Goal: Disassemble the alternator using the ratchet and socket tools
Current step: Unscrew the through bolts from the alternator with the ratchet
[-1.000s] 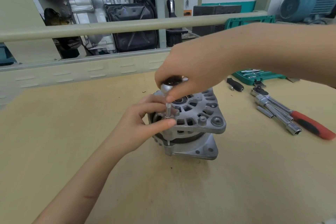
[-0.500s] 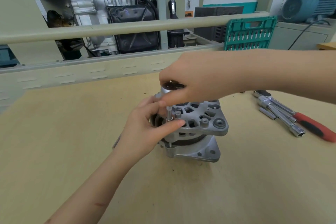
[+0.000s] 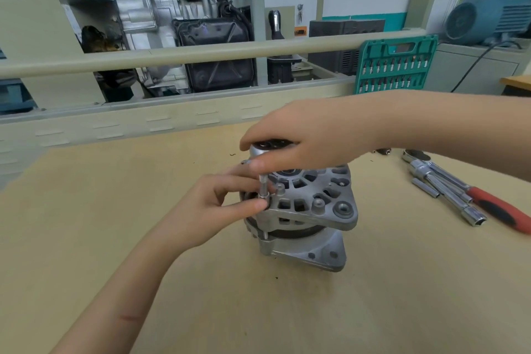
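A silver alternator stands upright on the tan workbench, pulley end up. A long through-bolt sticks up out of its left front ear. My left hand pinches the bolt low down, at the housing, between thumb and fingers. My right hand comes in from the right and lies over the pulley, its thumb pressing at the bolt's top. The red-handled ratchet lies on the bench to the right with loose sockets and an extension bar beside it.
An open green tool case with rows of bits stands at the back right. A beige rail and bench backboard run across behind the alternator, with an engine display beyond. A blue motor sits at the far right.
The view has shifted, so the alternator sits lower and more centred. The bolt stands a little higher out of the ear. Both hands keep their hold.
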A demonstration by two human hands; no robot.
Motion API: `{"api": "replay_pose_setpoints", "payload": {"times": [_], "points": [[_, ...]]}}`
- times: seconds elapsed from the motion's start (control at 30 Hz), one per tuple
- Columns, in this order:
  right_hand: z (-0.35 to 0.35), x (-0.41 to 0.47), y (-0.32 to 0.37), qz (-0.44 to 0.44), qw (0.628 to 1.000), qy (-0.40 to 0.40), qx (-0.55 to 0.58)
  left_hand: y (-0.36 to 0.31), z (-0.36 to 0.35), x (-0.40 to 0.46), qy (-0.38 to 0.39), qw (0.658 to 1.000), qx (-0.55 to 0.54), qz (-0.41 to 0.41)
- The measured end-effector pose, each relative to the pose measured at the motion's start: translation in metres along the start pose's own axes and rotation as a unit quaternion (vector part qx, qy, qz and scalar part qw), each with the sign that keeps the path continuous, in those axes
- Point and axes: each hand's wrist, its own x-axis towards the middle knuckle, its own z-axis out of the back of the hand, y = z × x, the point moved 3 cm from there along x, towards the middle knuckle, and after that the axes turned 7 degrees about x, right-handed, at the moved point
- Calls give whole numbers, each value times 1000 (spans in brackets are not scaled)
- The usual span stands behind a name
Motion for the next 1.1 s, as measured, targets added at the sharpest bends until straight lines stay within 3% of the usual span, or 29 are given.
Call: {"api": "replay_pose_setpoints", "payload": {"times": [0.13,0.23,0.57,0.67,0.77,0.87,0.93,1.1], "points": [[6,-3,-2,-15,996,85,-8,1,-2,0,10,1000,2,-9],[11,-2,-3,-16,994,106,-8,5,-3,1,-38,999,14,-12],[8,0,5,-38,992,2,-122,6,-6,-1,-143,989,42,-7],[8,1,8,-21,990,16,-138,2,-5,-2,-135,989,51,-4],[14,1,9,11,991,40,-125,-2,-2,0,-66,997,48,-3],[15,4,3,21,994,-12,-106,-1,0,0,-19,999,38,-4],[15,8,1,16,995,-41,-92,-1,-1,0,-30,999,35,-2],[9,22,-4,90,983,22,-157,2,-2,2,-83,996,37,-2]]}}
